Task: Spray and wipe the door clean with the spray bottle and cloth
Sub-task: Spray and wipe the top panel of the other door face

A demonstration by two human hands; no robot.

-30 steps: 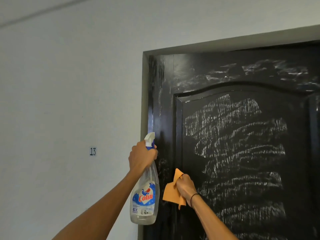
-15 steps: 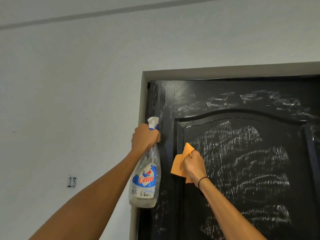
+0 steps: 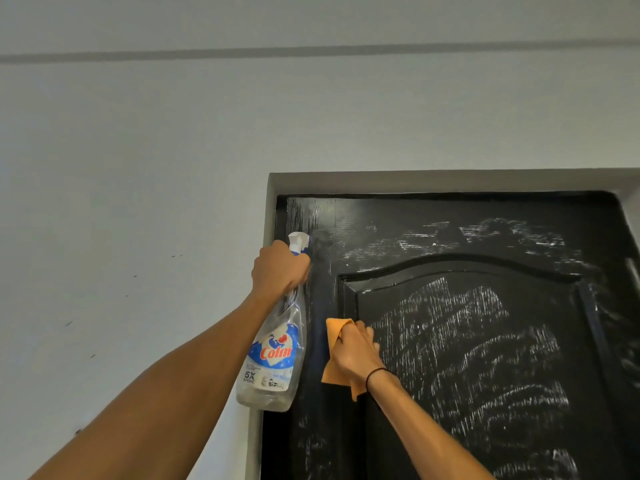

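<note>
Door (image 3: 450, 341): right side and lower part cut off by the frame edges. Spray bottle (image 3: 273, 348): neck and trigger hidden under the left hand (image 3: 278, 268); small label print unreadable. Cloth (image 3: 335, 358): largely covered by the right hand (image 3: 356, 351). Both arms: cut off at bottom edge

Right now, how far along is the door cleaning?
Partway. The door is sprayed: white streaks cover its panel and top. In hand: the left hand aims the spray bottle at the left edge; the right hand holds the cloth against it. Left: wiping off those streaks.
</note>
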